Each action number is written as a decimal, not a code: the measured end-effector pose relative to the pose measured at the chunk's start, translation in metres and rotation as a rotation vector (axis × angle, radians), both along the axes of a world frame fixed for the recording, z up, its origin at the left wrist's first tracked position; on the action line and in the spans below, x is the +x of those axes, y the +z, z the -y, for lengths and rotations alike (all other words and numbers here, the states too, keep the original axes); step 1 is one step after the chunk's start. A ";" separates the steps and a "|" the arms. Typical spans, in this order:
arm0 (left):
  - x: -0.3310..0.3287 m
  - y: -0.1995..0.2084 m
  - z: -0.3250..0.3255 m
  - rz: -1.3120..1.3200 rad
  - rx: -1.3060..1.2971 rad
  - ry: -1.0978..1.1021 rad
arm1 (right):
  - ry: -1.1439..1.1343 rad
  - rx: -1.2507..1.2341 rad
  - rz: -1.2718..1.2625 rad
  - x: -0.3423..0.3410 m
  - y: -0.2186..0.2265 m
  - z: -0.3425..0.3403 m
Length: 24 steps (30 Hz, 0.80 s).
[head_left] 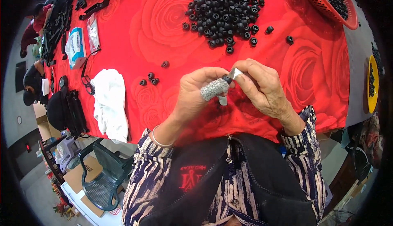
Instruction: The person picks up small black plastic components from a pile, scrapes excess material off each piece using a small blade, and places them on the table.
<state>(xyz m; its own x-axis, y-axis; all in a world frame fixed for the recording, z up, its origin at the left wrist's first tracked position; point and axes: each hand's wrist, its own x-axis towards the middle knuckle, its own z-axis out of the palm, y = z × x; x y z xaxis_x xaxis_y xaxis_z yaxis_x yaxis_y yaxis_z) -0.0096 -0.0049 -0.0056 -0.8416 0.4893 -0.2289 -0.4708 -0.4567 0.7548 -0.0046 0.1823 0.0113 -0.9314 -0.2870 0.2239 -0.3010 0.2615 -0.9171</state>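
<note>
Cap is on the near side of the pile, pinched by the drawn-together fingers of the left hand, apparently to steady it for the blade pinched by the right hand.

Bare red cloth leaves passage right of the hands, while piled black caps block straight ahead.
</note>
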 end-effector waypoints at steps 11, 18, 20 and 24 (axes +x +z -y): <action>0.002 -0.002 -0.002 -0.001 -0.036 0.037 | 0.007 0.008 -0.042 -0.002 -0.002 0.000; 0.005 -0.006 -0.001 -0.020 -0.059 0.082 | 0.034 0.063 -0.014 -0.002 -0.001 0.001; 0.005 -0.007 -0.002 -0.021 -0.045 0.089 | 0.016 0.047 -0.032 0.000 -0.004 0.003; 0.004 -0.003 -0.008 -0.038 -0.076 0.108 | -0.064 -0.086 0.037 0.002 -0.005 0.004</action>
<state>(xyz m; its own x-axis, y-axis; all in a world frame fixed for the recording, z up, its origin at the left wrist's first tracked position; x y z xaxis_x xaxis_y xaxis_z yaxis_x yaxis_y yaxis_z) -0.0051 0.0029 -0.0084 -0.8970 0.3780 -0.2292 -0.3928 -0.4438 0.8055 -0.0030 0.1782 0.0063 -0.9553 -0.2082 0.2098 -0.2514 0.1991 -0.9472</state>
